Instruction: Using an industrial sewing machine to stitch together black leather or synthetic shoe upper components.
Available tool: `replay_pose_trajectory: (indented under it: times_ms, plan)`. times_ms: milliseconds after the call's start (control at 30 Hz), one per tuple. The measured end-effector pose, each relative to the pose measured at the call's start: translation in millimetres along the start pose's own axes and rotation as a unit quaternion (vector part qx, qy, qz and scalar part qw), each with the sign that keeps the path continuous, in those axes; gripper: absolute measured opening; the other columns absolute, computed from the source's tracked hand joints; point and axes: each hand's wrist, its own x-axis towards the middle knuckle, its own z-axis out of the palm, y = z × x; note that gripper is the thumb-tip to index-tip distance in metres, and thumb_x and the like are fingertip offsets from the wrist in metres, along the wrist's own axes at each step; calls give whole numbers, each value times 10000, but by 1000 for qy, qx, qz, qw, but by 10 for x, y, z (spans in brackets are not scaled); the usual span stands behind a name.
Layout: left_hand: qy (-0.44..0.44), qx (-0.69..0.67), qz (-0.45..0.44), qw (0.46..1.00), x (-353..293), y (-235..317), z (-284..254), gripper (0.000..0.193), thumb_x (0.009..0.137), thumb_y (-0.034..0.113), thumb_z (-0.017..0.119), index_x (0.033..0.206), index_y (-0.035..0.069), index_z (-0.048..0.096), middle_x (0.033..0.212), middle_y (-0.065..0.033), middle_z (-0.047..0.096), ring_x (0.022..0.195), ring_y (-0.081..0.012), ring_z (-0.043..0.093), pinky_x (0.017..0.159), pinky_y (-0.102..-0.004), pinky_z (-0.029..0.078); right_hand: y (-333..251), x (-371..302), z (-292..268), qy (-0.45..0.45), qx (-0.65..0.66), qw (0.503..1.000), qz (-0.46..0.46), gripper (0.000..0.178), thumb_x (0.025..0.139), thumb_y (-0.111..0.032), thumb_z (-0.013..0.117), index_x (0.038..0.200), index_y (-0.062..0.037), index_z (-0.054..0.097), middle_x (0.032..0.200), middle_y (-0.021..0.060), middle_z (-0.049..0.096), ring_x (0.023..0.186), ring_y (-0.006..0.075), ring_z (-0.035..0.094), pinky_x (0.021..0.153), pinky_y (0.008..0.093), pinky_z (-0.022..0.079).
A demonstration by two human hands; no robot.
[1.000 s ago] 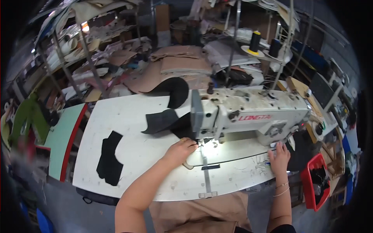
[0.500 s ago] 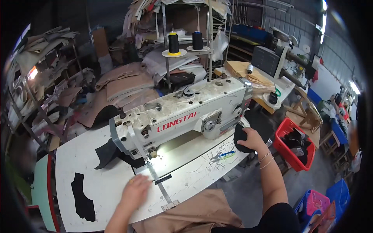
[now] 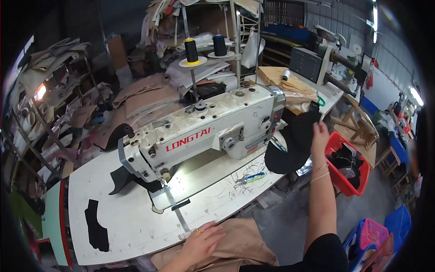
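At the right end of the sewing table, my right hand (image 3: 320, 137) pinches the edge of a black fabric piece (image 3: 292, 143) that hangs beside the machine's end. My left hand (image 3: 204, 240) is open, fingers loosely stretched, over brown fabric (image 3: 242, 238) at the table's front edge. The white sewing machine (image 3: 195, 140) stands between, its lamp lighting the needle area. A small black strip (image 3: 181, 205) lies in front of the needle. Blue-handled thread snips (image 3: 250, 178) rest among loose thread ends. A black cut piece (image 3: 96, 226) lies at the left; another (image 3: 121, 179) is partly behind the machine head.
Two black thread cones (image 3: 191, 51) stand on a rack behind the machine. A red basket (image 3: 348, 165) of black pieces is close to my right forearm. Stacked brown sheets (image 3: 152, 97) fill the back left. Blue and pink containers (image 3: 372, 235) stand at the lower right.
My right hand has moved away and up at the right, spreading the black fabric piece out. The left hand has drawn back from near the needle to the table's front edge.
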Motion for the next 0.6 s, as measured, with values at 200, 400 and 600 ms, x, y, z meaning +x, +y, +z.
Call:
replay_pose_trajectory:
  times_ms: [200, 400, 600]
  plan:
    - [-3, -233, -113, 966, 209, 96, 61, 342, 852, 102, 651, 1191, 81, 615, 1199, -84, 619, 1154, -249, 559, 945, -337, 468, -1625, -468, 211, -187, 280, 934, 116, 89, 909, -136, 606, 980, -98, 569, 882, -25, 605, 789, 55, 555, 672, 199, 410]
    - [143, -642, -343, 670, 473, 91, 21, 410, 961, 365, 558, 1211, 49, 478, 1086, -49, 619, 927, -104, 579, 768, -266, 490, -2060, -2449, 535, -665, 70, 744, -17, 208, 798, -107, 731, 993, -74, 667, 887, 74, 647, 764, 185, 629, 664, 278, 493]
    - [157, -397, -385, 818, -233, -306, -6, 341, 930, 324, 607, 884, -4, 689, 666, -50, 657, 681, -89, 603, 624, -286, 492, -1959, -3173, 829, -616, 158, 736, -232, 380, 736, -186, 781, 1070, -67, 645, 1066, 104, 647, 1137, 284, 559, 958, 448, 421]
